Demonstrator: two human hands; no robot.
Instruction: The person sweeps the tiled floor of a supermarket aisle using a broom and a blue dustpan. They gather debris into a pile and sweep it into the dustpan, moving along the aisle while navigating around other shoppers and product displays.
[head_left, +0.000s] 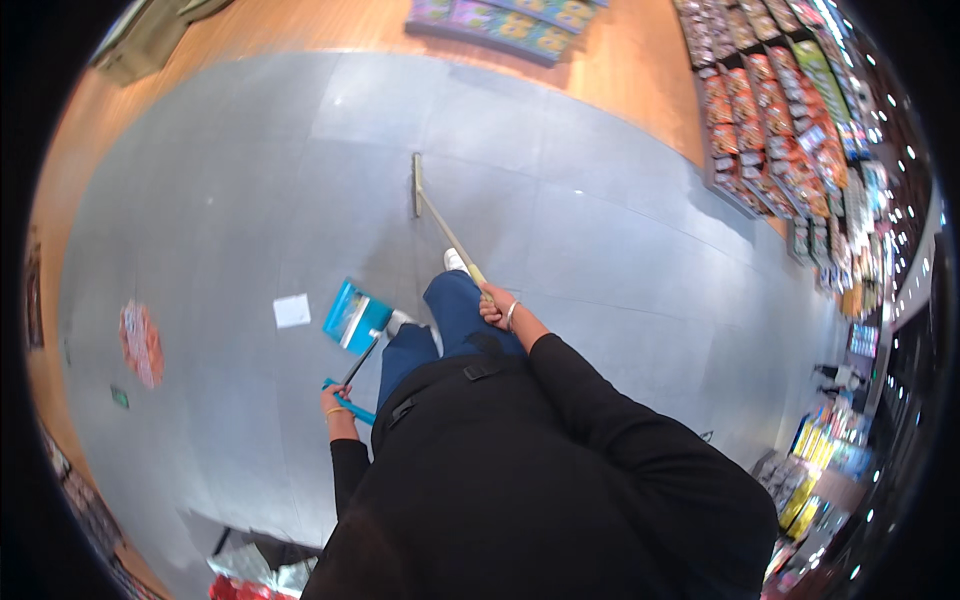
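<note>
My right hand is closed around the pale handle of a broom. Its narrow head rests on the grey tiled floor, out ahead of my white shoe. On the other side, my left hand grips the handle of a long-handled dustpan by its teal top. The blue pan sits low beside my other shoe, tilted in the view. What lies inside the pan is too blurred to name. A flat white sheet lies on the floor just left of the pan.
Shelves of orange-packaged goods stand at the upper right. A low display borders the wood-look floor ahead. An orange patterned patch marks the floor at left. Red and silvery items lie at the lower left. Someone is far off right.
</note>
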